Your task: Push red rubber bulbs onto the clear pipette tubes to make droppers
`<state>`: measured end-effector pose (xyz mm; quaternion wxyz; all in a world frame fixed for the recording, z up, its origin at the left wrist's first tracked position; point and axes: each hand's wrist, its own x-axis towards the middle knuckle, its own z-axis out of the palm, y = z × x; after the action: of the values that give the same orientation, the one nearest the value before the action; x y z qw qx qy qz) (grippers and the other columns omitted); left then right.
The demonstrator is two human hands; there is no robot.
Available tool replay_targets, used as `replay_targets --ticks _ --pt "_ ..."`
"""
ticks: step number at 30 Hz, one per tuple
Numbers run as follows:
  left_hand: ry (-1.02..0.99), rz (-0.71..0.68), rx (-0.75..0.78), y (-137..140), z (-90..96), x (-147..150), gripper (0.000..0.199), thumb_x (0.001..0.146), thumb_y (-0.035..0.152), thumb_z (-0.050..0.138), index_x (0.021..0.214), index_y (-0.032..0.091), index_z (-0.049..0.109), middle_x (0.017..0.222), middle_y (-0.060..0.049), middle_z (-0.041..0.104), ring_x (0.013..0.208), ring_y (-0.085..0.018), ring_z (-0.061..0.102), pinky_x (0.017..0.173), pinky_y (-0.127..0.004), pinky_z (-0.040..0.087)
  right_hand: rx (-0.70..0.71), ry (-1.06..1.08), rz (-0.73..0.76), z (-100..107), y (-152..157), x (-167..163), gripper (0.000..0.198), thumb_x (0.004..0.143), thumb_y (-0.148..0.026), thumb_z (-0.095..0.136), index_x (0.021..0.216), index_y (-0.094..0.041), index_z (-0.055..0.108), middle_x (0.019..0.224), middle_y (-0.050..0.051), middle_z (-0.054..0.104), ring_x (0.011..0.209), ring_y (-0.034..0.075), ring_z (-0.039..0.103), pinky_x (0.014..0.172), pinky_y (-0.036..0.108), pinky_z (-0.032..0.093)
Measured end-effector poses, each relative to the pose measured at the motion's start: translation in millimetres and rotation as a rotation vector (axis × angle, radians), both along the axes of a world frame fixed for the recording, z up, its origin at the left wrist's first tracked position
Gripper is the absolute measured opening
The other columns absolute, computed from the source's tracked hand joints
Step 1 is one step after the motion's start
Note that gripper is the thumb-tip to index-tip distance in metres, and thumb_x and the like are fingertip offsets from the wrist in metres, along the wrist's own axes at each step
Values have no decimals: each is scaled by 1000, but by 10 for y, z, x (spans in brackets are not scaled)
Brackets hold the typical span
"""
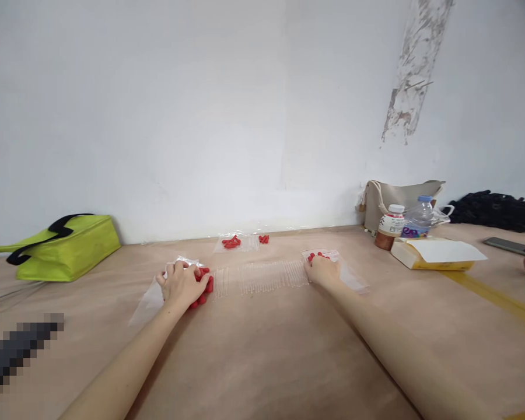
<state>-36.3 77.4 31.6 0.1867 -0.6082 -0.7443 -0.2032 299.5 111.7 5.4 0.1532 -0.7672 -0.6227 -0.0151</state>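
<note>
At either end of the row of thin clear pieces (pixel 271 277), my left hand (pixel 181 284) spreads over red pieces (pixel 209 284); my right hand (pixel 325 270) covers more, pinch untellable. I'd touch lightly, sparing the row.

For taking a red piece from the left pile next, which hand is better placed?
Likely the left hand: it is at the left pile, thumb and fingers beside it. The right hand is at the opposite end of the clear pieces, by another red pile.
</note>
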Motion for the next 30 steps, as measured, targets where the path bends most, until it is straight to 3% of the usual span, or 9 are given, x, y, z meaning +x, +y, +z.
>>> replay_targets --ticks 7,12,15,18,20,23,26,30 --pt "75 -17 36 48 -103 -3 26 71 39 50 65 19 64 98 -11 53 98 -30 39 85 -48 19 165 -37 117 62 -258 -188 34 85 -32 31 79 -12 59 85 14 62 87 23 54 76 35 30" --pt "62 -24 110 11 -28 52 21 72 30 49 67 17 64 95 -12 55 97 -31 41 84 -49 22 402 91 429 -154 -476 -332 22 85 -28 35 77 -16 51 75 8 59 70 18 53 64 29 34" --pt "5 -234 156 -113 14 230 20 76 30 46 73 17 60 92 -10 57 95 -29 44 83 -45 28 482 267 608 -290 -568 -376 16 85 -26 35 80 -18 49 73 5 57 68 17 51 61 28 37" --pt "-141 -650 58 -316 -67 488 18 82 29 40 82 17 54 84 -6 58 85 -21 51 77 -34 38 449 373 706 -329 -653 -411 18 86 -22 35 98 -19 48 83 6 60 77 17 53 68 31 40" --pt "-290 -798 -57 -451 -183 641 17 85 29 37 85 19 51 83 -3 58 79 -18 54 71 -31 42 427 378 759 -306 -710 -432 22 86 -21 35 104 -20 47 91 6 60 84 17 53 76 33 39" --pt "-463 -880 -155 -578 -346 774 17 87 28 36 96 21 48 88 -3 58 81 -16 55 72 -29 44 402 389 843 -249 -782 -451 18 87 -20 35 94 -20 51 89 4 59 85 16 53 76 31 38" --pt "-516 -913 -172 -607 -391 805 25 87 26 36 111 22 44 98 -4 57 90 -17 54 80 -31 43 374 388 897 -214 -829 -456 15 86 -18 35 87 -19 50 84 3 58 81 15 52 74 29 37" --pt "-494 -1002 -203 -592 -331 804 24 89 25 33 98 22 55 97 -4 55 92 -16 52 83 -29 41 348 357 925 -207 -852 -458 14 86 -18 35 87 -19 49 84 2 58 80 14 51 74 29 35"
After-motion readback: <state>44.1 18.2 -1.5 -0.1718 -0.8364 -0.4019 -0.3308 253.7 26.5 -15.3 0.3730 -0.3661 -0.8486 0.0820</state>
